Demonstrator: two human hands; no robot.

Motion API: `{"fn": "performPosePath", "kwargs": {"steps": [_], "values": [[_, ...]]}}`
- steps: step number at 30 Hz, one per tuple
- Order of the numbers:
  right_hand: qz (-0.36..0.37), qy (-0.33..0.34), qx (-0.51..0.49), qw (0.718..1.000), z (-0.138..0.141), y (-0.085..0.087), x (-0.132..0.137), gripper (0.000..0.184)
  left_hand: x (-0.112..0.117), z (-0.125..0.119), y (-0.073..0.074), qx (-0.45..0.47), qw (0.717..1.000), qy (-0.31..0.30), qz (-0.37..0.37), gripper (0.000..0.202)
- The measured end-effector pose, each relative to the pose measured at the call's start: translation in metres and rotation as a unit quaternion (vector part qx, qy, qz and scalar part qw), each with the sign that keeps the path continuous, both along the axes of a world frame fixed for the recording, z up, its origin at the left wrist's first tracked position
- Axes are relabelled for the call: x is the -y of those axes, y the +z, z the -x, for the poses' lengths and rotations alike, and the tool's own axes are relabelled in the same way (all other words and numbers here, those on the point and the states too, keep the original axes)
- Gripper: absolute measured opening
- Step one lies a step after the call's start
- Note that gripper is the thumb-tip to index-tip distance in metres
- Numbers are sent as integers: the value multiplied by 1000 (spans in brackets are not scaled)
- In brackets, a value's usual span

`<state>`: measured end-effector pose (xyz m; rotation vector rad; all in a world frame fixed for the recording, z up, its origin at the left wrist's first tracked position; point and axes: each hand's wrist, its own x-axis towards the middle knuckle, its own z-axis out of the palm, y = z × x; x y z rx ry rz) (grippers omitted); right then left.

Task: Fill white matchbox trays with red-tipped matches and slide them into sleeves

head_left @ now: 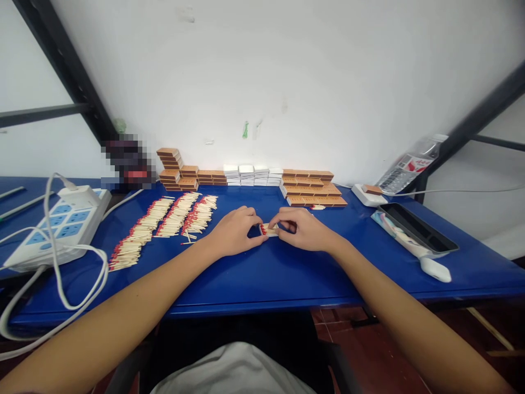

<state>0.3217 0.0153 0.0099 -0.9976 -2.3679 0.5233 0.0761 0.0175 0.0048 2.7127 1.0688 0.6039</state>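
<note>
A small white matchbox tray (269, 232) with red-tipped matches in it lies on the blue table between my hands. My left hand (238, 231) grips the tray's left end between thumb and fingers. At its right side, my right hand (301, 229) has thumb and forefinger bent close over the matches; whether they pinch a match is too small to tell. Left of my hands, loose matches (141, 232) lie in several long rows, red heads mostly toward the upper left. Behind stand white trays (246, 176) in stacks, with brown matchboxes (314, 189) piled to their right.
More brown matchboxes (169, 164) are stacked at the back left. A power strip (61, 224) with looping white cables occupies the left side. To the right are a plastic bottle (412, 164), a black tray (418, 227) and a white earphone case (435, 269).
</note>
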Motion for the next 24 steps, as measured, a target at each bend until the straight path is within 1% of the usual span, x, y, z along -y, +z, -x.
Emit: {"fn": "performPosePath", "kwargs": {"steps": [6, 13, 24], "values": [[-10, -1, -7, 1000, 0, 1, 1, 17, -1, 0, 0, -3, 1000, 0, -4, 26], [9, 26, -15, 1000, 0, 1, 0, 25, 0, 0, 1, -2, 1000, 2, -5, 27], [7, 8, -7, 1000, 1, -2, -1, 31, 2, 0, 4, -9, 1000, 6, 5, 25]]}}
